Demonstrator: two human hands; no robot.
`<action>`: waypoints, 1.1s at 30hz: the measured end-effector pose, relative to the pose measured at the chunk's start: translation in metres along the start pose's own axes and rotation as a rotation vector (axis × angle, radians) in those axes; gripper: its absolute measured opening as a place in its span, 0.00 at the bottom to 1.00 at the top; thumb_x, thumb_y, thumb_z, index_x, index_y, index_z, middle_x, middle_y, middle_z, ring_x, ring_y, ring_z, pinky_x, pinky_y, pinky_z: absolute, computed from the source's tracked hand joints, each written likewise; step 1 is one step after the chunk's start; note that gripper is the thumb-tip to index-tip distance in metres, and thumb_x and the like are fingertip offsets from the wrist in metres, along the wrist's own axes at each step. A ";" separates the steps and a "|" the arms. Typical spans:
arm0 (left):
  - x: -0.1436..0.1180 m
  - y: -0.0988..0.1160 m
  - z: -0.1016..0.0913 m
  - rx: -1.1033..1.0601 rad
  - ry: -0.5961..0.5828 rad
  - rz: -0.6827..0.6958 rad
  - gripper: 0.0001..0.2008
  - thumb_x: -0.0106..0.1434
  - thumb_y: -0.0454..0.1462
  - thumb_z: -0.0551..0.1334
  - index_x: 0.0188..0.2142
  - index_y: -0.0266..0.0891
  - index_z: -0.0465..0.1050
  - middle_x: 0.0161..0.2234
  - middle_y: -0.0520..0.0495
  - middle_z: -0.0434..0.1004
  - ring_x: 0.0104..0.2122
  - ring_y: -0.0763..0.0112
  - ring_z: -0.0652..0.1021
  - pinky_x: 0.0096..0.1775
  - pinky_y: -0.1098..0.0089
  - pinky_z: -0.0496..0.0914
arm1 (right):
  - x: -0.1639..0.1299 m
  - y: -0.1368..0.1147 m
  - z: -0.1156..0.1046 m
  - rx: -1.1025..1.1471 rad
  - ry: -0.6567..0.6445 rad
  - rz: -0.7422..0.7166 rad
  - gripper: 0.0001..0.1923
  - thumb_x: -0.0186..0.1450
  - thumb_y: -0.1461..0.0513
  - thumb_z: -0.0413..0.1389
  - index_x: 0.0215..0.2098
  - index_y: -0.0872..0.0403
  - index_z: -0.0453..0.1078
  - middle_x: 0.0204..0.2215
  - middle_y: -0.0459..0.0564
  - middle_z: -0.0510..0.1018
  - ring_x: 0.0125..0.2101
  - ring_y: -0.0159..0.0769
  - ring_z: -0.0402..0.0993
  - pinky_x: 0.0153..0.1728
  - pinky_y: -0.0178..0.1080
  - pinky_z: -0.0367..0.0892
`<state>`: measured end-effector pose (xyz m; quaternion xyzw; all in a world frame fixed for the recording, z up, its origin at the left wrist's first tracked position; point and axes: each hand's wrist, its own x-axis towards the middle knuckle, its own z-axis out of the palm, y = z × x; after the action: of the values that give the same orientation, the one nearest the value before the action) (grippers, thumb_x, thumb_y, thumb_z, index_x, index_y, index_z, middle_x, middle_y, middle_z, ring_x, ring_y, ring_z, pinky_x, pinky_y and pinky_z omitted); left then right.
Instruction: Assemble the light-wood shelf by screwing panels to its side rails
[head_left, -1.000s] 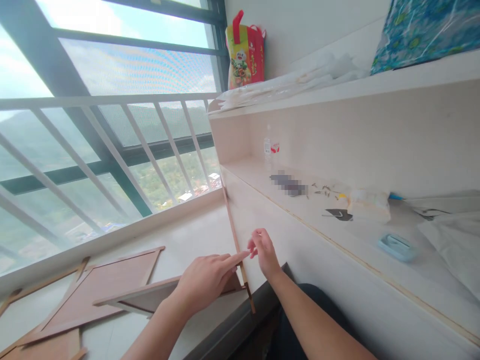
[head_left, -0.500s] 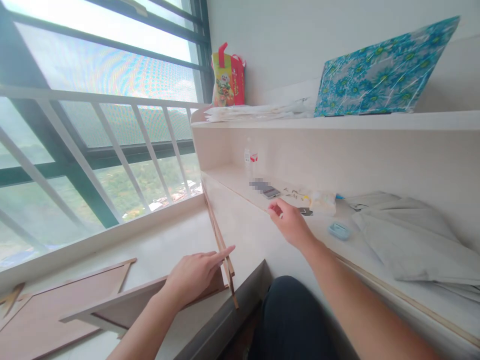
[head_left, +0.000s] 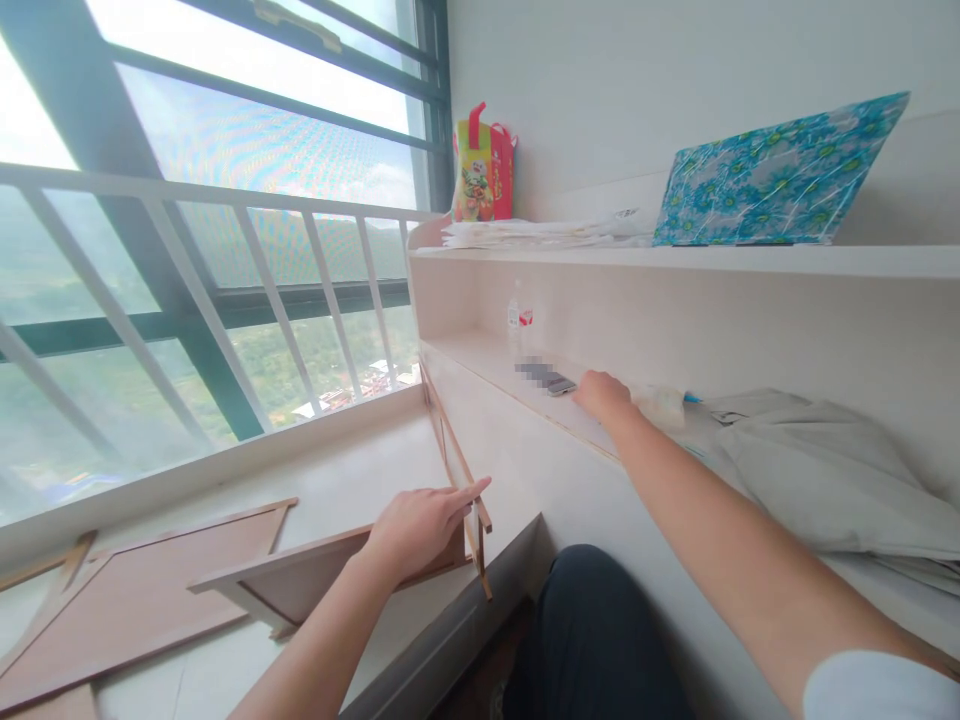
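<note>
Our left hand (head_left: pixel 420 522) rests flat, fingers extended, steadying the wooden frame strip (head_left: pixel 459 470) near left, while our right hand (head_left: pixel 602 397), grip loosely curled and empty as far as we can tell, reaches onto the shelf (head_left: pixel 495 355) beside the phone (head_left: pixel 559 383), likely fetching 1 small fitting.

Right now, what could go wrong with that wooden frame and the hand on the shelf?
The left hand steadies the upright wooden frame with fingertips alone, so it might tip or slide off the sill. The right hand reaches across the shelf beside the phone near the front edge; a careless sweep could knock it off. The water bottle stands farther back, and seems safer.
</note>
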<state>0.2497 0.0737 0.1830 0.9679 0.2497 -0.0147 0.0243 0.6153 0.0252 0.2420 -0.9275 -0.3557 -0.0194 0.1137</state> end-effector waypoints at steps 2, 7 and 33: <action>0.000 -0.001 0.001 0.004 0.005 0.006 0.29 0.79 0.43 0.43 0.77 0.63 0.53 0.53 0.42 0.86 0.49 0.44 0.86 0.48 0.48 0.79 | 0.001 -0.001 0.003 0.013 -0.013 0.005 0.21 0.75 0.55 0.61 0.61 0.55 0.72 0.58 0.57 0.77 0.53 0.45 0.79 0.53 0.52 0.79; 0.000 -0.002 0.002 0.005 0.023 0.013 0.29 0.79 0.46 0.41 0.76 0.64 0.54 0.52 0.42 0.87 0.49 0.43 0.86 0.47 0.48 0.79 | 0.001 -0.002 0.005 0.096 -0.013 0.004 0.21 0.75 0.55 0.61 0.61 0.55 0.72 0.58 0.58 0.77 0.53 0.45 0.79 0.54 0.52 0.78; 0.001 -0.001 0.005 0.043 -0.020 -0.003 0.29 0.79 0.41 0.47 0.76 0.65 0.53 0.49 0.47 0.87 0.45 0.56 0.87 0.42 0.63 0.77 | -0.203 -0.072 0.176 2.154 -0.228 0.009 0.17 0.58 0.51 0.73 0.33 0.52 0.75 0.22 0.44 0.76 0.22 0.32 0.73 0.24 0.36 0.74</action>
<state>0.2498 0.0752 0.1784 0.9677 0.2505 -0.0298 0.0059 0.4079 -0.0159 0.0608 -0.3379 -0.1909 0.3900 0.8350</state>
